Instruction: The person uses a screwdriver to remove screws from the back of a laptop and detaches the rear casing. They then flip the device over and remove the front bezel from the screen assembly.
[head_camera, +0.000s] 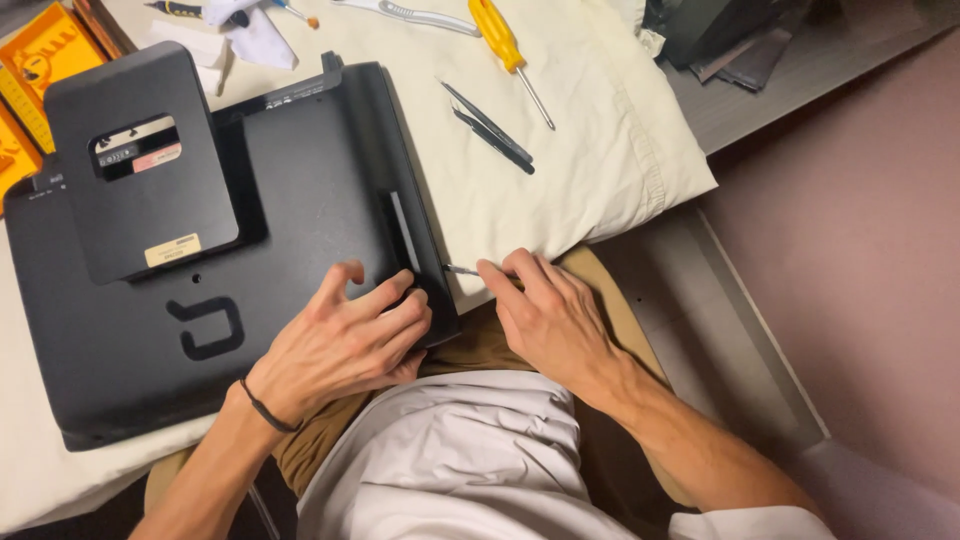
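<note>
Black monitor (250, 250) lies face down on a cream cloth (590, 150) over the surface, stand plate toward 10 o'clock. Left hand (345, 340) is spread flat on the rear shell at its 4 o'clock corner, fingers splayed and pressing, gripping nothing. Right hand (545, 310) sits just beside that corner at 3 o'clock, fingers pinched around a thin metal tool (462, 270) whose tip meets the seam of the casing; how deep the tip sits I cannot tell, fingers cover most of it.

Loose at 12 to 1 o'clock on the cloth: 1 yellow-handled screwdriver (505, 50) and 1 pair of dark tweezers (490, 128), both well apart from the hands.

Risks, as I judge them: the tip could skid out of the seam and gouge the plastic or jab the left fingers, which lie close. Too much leverage could snap a clip. The corner overhangs the lap; the panel could tilt if pressure shifts.
</note>
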